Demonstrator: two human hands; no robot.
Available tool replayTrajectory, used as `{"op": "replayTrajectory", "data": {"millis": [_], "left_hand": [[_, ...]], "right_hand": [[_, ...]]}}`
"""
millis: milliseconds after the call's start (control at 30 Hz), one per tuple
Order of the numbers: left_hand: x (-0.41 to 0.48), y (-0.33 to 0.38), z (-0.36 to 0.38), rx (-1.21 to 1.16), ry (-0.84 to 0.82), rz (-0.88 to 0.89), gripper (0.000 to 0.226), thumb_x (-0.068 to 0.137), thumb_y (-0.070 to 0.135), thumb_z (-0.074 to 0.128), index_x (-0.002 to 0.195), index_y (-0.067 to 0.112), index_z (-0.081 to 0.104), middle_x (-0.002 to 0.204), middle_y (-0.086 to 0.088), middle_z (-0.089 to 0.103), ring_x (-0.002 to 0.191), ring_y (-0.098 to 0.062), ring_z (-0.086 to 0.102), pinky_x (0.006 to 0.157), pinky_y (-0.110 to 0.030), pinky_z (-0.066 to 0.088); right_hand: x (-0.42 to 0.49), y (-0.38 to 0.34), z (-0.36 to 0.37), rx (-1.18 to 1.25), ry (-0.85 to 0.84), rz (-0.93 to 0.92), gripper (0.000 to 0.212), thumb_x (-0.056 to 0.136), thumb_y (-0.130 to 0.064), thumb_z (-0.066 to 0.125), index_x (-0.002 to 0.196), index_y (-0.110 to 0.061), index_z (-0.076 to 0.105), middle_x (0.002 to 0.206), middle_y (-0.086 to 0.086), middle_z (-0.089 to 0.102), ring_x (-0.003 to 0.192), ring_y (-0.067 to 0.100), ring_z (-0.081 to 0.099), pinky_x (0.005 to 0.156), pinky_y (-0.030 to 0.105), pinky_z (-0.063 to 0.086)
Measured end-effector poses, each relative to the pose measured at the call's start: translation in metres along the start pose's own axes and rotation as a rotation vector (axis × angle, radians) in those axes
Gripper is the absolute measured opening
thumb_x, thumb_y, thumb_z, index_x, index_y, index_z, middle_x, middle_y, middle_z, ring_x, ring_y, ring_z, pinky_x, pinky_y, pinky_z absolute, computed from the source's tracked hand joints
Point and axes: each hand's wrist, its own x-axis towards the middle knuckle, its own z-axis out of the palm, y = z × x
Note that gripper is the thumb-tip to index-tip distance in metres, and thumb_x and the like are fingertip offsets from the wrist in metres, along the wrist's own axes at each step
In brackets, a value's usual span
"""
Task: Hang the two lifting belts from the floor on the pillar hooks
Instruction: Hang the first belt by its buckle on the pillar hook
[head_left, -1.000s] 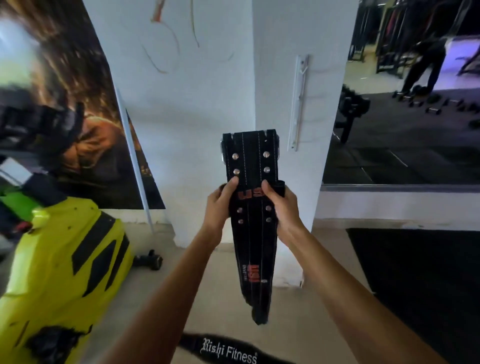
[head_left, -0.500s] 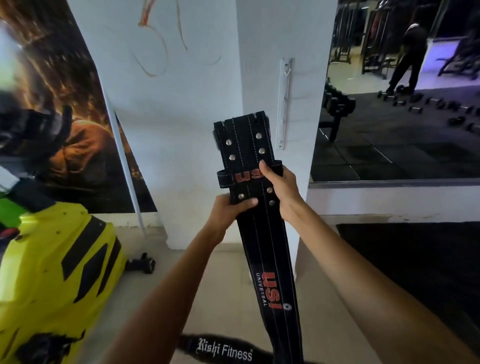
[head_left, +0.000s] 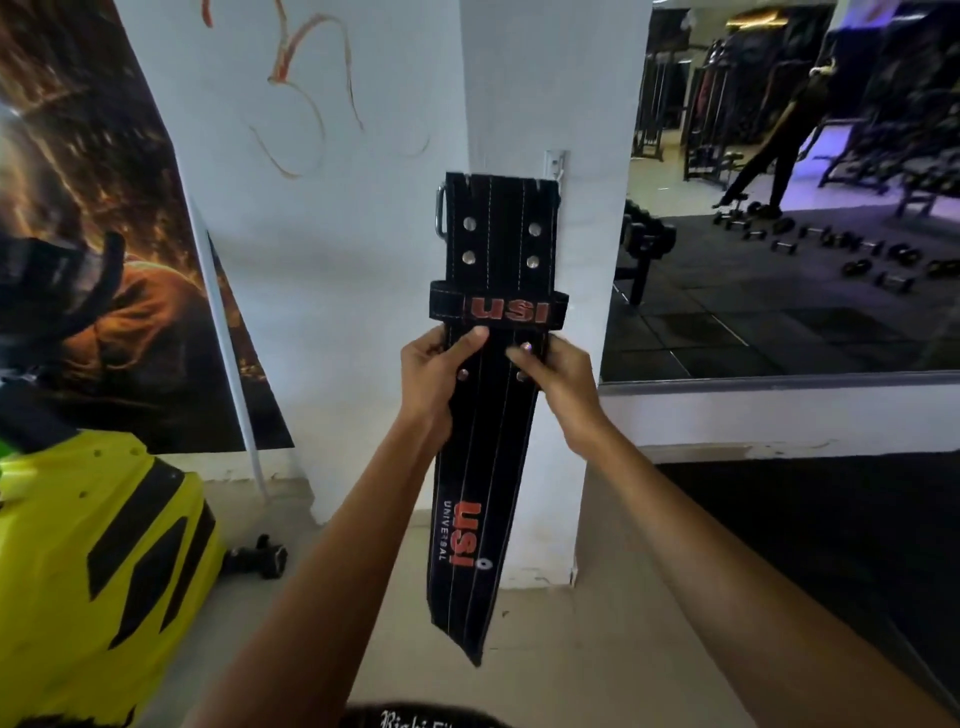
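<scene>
Black lifting belt (head_left: 493, 322) held upright against the corner of the white pillar (head_left: 550, 104), buckle end uppermost. The left hand (head_left: 431, 374) and the right hand (head_left: 558, 376) are each closed on an edge of the belt just below the keeper loop printed "USI", thumbs pressed on the front face beside the rivets. The metal buckle (head_left: 440, 210) projects at the upper left corner. The tapered tail hangs free below the hands, clear of the floor. The top edge of the belt reaches the white hook rail (head_left: 556, 163) fixed to the pillar's right-hand face and covers most of it; whether the buckle or the belt has caught a hook cannot be told.

A second belt (head_left: 431, 719), black with white lettering, lies on the floor at the bottom edge of the view, not yet lifted.

Handling, as judged: the belt appears thick, stitched and stiff, keeping its flat shape above the grip rather than drooping, and fairly weighty at the riveted buckle end. A hold close under the loop, as shown, should steer that end well; the metal buckle seems the natural part to pass over a hook. The suede-like face should give firm purchase.
</scene>
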Motion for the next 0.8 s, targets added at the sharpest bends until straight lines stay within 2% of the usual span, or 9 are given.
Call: {"op": "replayTrajectory", "data": {"millis": [100,167,300,367,467,567,633,700,800], "left_hand": [[0.008,0.019,0.000,-0.040,0.016,0.045,0.006,0.083,0.003,0.065,0.081,0.008,0.069,0.071,0.000,0.074,0.067,-0.016,0.070,0.069,-0.032,0.059],[0.008,0.023,-0.002,-0.062,0.025,0.046,0.006,0.083,0.003,0.065,0.083,0.007,0.069,0.073,0.000,0.074,0.069,-0.015,0.070,0.068,-0.030,0.059],[0.005,0.023,-0.004,-0.101,0.038,0.021,0.006,0.085,0.007,0.064,0.087,0.006,0.069,0.080,-0.003,0.073,0.075,-0.018,0.071,0.069,-0.031,0.059],[0.008,0.027,-0.005,-0.141,0.070,0.006,0.009,0.085,0.009,0.064,0.092,0.004,0.068,0.087,-0.008,0.072,0.081,-0.023,0.070,0.073,-0.035,0.059],[0.014,0.036,-0.007,-0.131,0.091,0.013,0.013,0.083,0.011,0.067,0.093,0.003,0.068,0.092,-0.012,0.070,0.085,-0.027,0.068,0.083,-0.042,0.057],[0.013,0.038,-0.005,-0.108,0.092,-0.001,0.010,0.084,0.010,0.066,0.090,0.004,0.070,0.085,-0.008,0.072,0.077,-0.021,0.070,0.076,-0.036,0.059],[0.014,0.040,-0.004,-0.121,0.096,-0.043,0.017,0.083,0.011,0.067,0.095,-0.001,0.069,0.087,-0.010,0.072,0.075,-0.022,0.071,0.072,-0.034,0.060],[0.016,0.043,0.000,-0.109,0.106,-0.088,0.022,0.082,0.012,0.069,0.097,-0.004,0.068,0.087,-0.013,0.073,0.073,-0.023,0.072,0.066,-0.032,0.060],[0.019,0.045,0.005,-0.089,0.095,-0.156,0.018,0.083,0.013,0.069,0.092,-0.002,0.069,0.079,-0.009,0.074,0.066,-0.020,0.073,0.055,-0.026,0.057]], "right_hand": [[-0.031,0.042,-0.004,-0.043,-0.037,0.141,0.004,0.084,-0.013,0.064,0.086,-0.010,0.065,0.091,0.009,0.068,0.084,0.018,0.066,0.084,0.039,0.051],[-0.045,0.055,0.000,-0.052,-0.022,0.222,0.018,0.083,-0.014,0.066,0.090,0.002,0.065,0.094,0.020,0.068,0.086,0.025,0.065,0.088,0.045,0.050],[-0.013,0.010,0.008,0.019,0.095,0.129,0.034,0.082,-0.025,0.067,0.086,0.008,0.064,0.095,0.036,0.064,0.086,0.033,0.062,0.087,0.046,0.048],[-0.001,-0.001,0.007,0.012,0.053,0.092,0.023,0.082,-0.022,0.067,0.085,0.000,0.067,0.093,0.025,0.068,0.090,0.031,0.065,0.088,0.042,0.050],[-0.025,0.020,0.004,-0.001,0.011,0.153,0.002,0.082,-0.012,0.067,0.082,-0.010,0.067,0.082,0.005,0.068,0.082,0.020,0.065,0.076,0.027,0.050],[-0.045,0.038,-0.004,-0.037,-0.062,0.261,0.025,0.084,-0.016,0.064,0.103,-0.001,0.064,0.097,0.008,0.068,0.096,0.029,0.064,0.086,0.038,0.054],[-0.036,0.026,-0.003,-0.056,-0.076,0.273,0.044,0.086,-0.033,0.061,0.124,-0.011,0.054,0.120,0.006,0.062,0.109,0.027,0.059,0.097,0.042,0.048],[-0.022,0.005,0.003,0.038,-0.097,0.198,0.055,0.083,-0.047,0.057,0.131,-0.022,0.049,0.136,0.003,0.054,0.124,0.024,0.051,0.104,0.043,0.040],[-0.007,-0.017,0.015,0.146,-0.010,0.118,0.041,0.085,-0.040,0.059,0.121,-0.021,0.060,0.128,0.005,0.062,0.122,0.025,0.054,0.108,0.047,0.038]]}}
